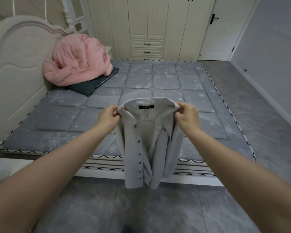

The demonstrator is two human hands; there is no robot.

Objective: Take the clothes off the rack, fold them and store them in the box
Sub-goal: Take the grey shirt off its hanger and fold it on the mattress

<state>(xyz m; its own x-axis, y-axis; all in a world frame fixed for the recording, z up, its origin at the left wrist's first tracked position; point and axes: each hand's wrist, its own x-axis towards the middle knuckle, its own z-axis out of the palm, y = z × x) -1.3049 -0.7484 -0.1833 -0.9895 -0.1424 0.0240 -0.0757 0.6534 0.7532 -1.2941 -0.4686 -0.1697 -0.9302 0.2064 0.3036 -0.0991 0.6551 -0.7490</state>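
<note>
So, a pale grey button-up shirt (149,142) was being held up in mid-air, out in front of the foot of the bed (141,81). The left hand (107,117) was closed on the left tip of the collar, cloth pinched between thumb and curled fingers, and the right hand (186,117) was doing the same on the right tip — so the collar was stretched flat between them. A small black label (146,107) could be seen inside the neck; the lettering on it was too blurry to be read.

The shirt was hung freely from the collar, unbuttoned, with a row of dark buttons (139,154) running down the left-hand front panel. The right-hand side was bunched and folded in on itself. The hem was dangling in front of the bed edge, above the grey tiled floor (158,212), and wasn't resting on anything.

On the bed, a grey quilted cover with a snowflake print was spread out. A crumpled pink duvet (77,59) was piled up by the cream headboard (18,68), lying partly on a dark grey pillow (91,85). Behind the bed a cream wardrobe (148,22) with drawers was lined along the wall, and a white door (220,31) with a black handle was set to the right of it — shut.
</note>
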